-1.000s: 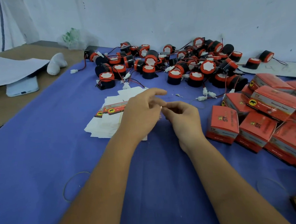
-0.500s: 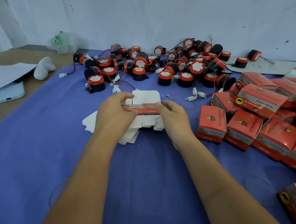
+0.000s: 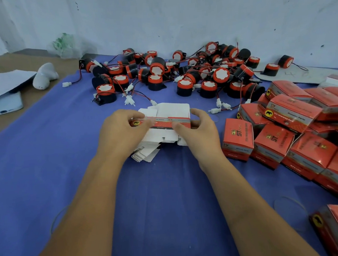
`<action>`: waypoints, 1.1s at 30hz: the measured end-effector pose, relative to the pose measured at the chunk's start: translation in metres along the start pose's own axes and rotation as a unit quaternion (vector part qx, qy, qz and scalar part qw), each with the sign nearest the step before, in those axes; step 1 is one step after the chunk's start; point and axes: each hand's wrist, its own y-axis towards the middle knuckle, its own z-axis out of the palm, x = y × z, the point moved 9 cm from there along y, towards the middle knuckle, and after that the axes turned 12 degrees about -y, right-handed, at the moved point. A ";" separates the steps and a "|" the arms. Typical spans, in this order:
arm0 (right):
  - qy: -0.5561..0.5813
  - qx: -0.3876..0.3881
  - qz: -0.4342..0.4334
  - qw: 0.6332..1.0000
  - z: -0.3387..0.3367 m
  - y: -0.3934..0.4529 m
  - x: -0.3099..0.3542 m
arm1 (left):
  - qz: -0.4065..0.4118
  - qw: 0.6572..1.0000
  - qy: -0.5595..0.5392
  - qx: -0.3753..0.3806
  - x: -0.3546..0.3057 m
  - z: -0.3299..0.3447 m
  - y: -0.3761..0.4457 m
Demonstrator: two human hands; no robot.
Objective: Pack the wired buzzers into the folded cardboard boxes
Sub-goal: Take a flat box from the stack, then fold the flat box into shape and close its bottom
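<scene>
Head view, left grip: left hand (image 3: 122, 128) pinches the left end of a flat box blank (image 3: 163, 120), thumb and fingers curled onto its red printed strip
Head view, right grip: right hand (image 3: 199, 132) pinches the right end of the same blank, thumb on top, fingers wrapped behind
Blank: unfolded, white inner face up, held just above the stack of flat blanks (image 3: 146, 155) lying under both grips
Buzzers: wired buzzers (image 3: 180, 75) heaped beyond the grips against the wall, leads and white plugs tangled together; none in either grip
Packed stock: folded red boxes (image 3: 273, 137) piled right of the right grip, touching one another
Table: blue cloth (image 3: 37, 155) covers it; a phone (image 3: 3, 105) well left of the left grip
Step, judged: opening the blank into a box, no buzzer loaded yet
Risk: a second blank may cling and lift with the first, the stack being pressed close below
Risk: uneven pinch could crease a panel off its score line
Risk: pulling one buzzer may drag neighbours, wires being interlaced
</scene>
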 end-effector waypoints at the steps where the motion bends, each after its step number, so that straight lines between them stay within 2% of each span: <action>1: 0.002 0.003 -0.002 1.000 -0.001 -0.001 0.001 | 0.010 0.999 -0.004 0.032 -0.003 0.006 -0.001; 3: 0.007 -0.012 -0.007 1.000 -0.007 -0.001 0.002 | 0.019 0.997 -0.027 0.066 -0.006 0.013 -0.003; 5: 0.021 -0.051 -0.010 0.998 -0.016 0.000 0.003 | 0.007 0.996 -0.068 0.053 -0.003 0.012 -0.003; 8: 0.043 -0.091 -0.008 0.995 -0.023 0.002 0.002 | 0.006 0.999 -0.046 0.024 0.000 0.010 -0.002; 11: 0.029 -0.096 -0.003 0.995 -0.021 0.002 0.000 | 0.020 0.999 -0.039 0.018 -0.005 0.013 -0.004; 14: -0.003 -0.087 0.011 0.996 -0.018 0.002 -0.001 | 0.059 0.995 -0.055 0.060 -0.012 0.023 -0.007; 18: 0.041 -0.119 0.019 0.992 -0.023 0.001 0.000 | 0.069 0.994 -0.074 0.044 -0.006 0.024 -0.003; 24: 0.103 -0.133 0.051 0.984 -0.022 0.000 -0.005 | 0.095 0.995 0.020 -0.004 -0.003 0.016 -0.001; 28: 0.101 -0.161 0.037 0.981 -0.026 -0.001 -0.003 | 0.061 0.996 0.054 -0.038 0.004 0.007 0.001; 30: 0.109 -0.156 0.032 0.981 -0.024 -0.003 -0.001 | 0.045 0.997 0.038 -0.046 0.005 0.004 0.000; 33: 0.145 -0.098 0.020 0.984 -0.014 -0.003 0.001 | 0.036 0.998 -0.039 -0.033 0.005 0.005 -0.002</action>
